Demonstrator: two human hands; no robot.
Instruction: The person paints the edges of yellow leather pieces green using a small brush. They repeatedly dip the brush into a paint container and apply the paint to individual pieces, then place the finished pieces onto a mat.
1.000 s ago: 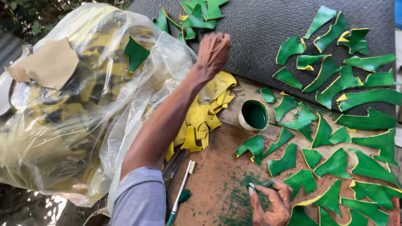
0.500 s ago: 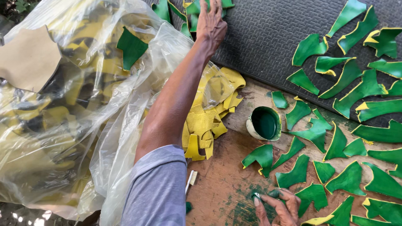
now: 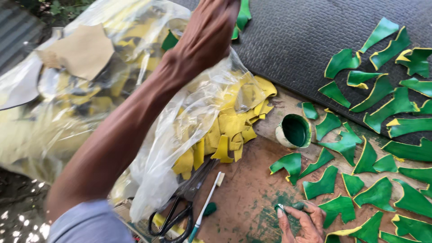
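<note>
The right hand (image 3: 302,221) sits at the bottom edge, partly cut off. Its fingers (image 3: 282,211) pinch a small green-stained dabbing piece (image 3: 288,207) and press it onto the brown counter (image 3: 245,189), right on a smeared green patch. What the little piece is made of is hard to make out.

Just beside those fingers, on the far side and to the right, lie many flat green-painted leather pieces with yellow edges (image 3: 321,184). More of them spread over a dark ribbed rubber mat (image 3: 288,40) farther off. A small round cup of green paint (image 3: 294,131) stands a bit beyond the fingers.

The left hand (image 3: 211,31) reaches far up, well apart from the right one. Its fingers run off the top edge, so I cannot tell if they are open or closed. A green piece (image 3: 243,15) shows just past it.

Under the left arm is a big clear plastic bag (image 3: 90,90) stuffed with yellow leather scraps (image 3: 229,130), some spilling out. Black-handled scissors (image 3: 180,207) and a white-and-green brush (image 3: 204,209) lie left of the right fingers, partly hidden by the bag.
</note>
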